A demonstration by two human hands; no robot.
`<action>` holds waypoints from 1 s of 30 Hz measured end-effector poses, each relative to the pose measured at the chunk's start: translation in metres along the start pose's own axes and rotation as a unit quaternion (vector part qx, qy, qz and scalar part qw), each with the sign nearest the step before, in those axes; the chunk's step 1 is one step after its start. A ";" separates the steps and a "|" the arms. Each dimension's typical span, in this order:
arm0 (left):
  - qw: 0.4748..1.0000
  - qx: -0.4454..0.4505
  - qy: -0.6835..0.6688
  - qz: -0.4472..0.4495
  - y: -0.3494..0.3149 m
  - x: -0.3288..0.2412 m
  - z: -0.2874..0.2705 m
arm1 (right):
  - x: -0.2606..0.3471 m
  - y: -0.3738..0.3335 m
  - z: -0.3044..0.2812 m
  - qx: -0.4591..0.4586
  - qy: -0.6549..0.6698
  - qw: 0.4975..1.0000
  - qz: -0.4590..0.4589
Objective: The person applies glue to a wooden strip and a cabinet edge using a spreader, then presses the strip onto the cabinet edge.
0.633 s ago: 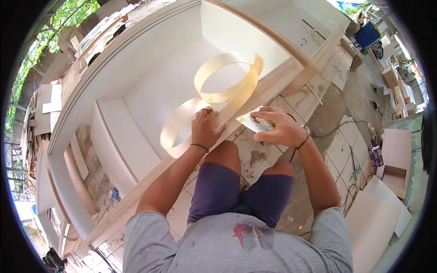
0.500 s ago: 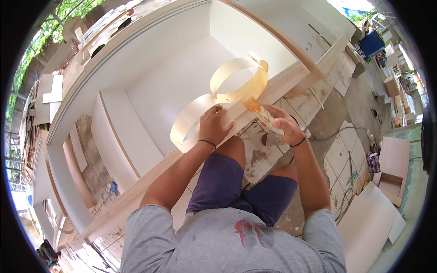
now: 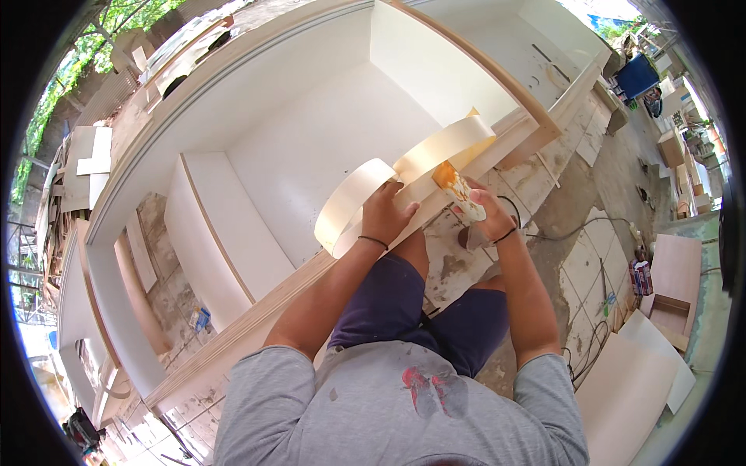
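A long cream edging strip [image 3: 351,197] curls into two loops above the front edge of a white wooden cabinet [image 3: 272,147]. My left hand [image 3: 386,213] is closed on the strip where the loops meet. In my right hand [image 3: 492,217] is a flat, whitish spreader-like piece [image 3: 458,190], smeared orange-yellow at its far end. Its exact kind is unclear. That smeared end is close beside the strip's right loop; I cannot tell whether they touch. Fingers partly cover the piece.
The cabinet lies on its back, with its front rail [image 3: 256,326] crossing before my knees. A dark cable [image 3: 571,235] runs over the stained tile floor to the right. Loose boards [image 3: 625,380] lie at the lower right, and scrap panels [image 3: 93,159] are stacked at far left.
Both hands have shifted slightly right in the view. The right loop has swung right and widened, and the smeared piece has turned steeper. The whole view has also shifted a little.
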State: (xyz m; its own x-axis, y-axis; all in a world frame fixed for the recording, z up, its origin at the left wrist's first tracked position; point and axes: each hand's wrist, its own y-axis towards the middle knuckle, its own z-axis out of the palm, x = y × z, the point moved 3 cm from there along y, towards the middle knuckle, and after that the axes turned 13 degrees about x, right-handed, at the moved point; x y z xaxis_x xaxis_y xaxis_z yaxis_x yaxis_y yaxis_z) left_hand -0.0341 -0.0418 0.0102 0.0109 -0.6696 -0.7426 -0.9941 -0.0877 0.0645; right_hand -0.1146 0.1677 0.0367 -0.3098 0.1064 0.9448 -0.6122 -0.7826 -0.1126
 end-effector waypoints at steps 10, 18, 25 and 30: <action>0.989 0.060 0.050 -0.122 -0.072 0.040 -0.030 | 0.007 0.006 0.033 0.049 -0.367 0.929 0.010; 0.999 -0.006 0.044 -0.023 -0.069 0.046 -0.019 | -0.017 0.013 0.070 -0.049 -0.725 0.685 0.053; 0.998 -0.033 0.051 0.016 -0.069 0.044 -0.020 | -0.030 0.019 0.070 -0.085 -0.729 0.676 0.072; 0.999 -0.032 0.028 0.023 -0.068 0.049 -0.019 | -0.003 0.015 0.077 -0.023 -0.725 0.670 0.157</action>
State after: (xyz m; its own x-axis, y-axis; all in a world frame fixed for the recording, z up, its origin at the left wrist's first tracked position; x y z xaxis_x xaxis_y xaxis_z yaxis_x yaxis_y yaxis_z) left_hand 0.0356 -0.0823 -0.0177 -0.0274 -0.7135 -0.7001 -0.9847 -0.1012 0.1416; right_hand -0.0667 0.1089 0.0556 0.5833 -0.7934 0.1739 -0.7151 -0.6032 -0.3533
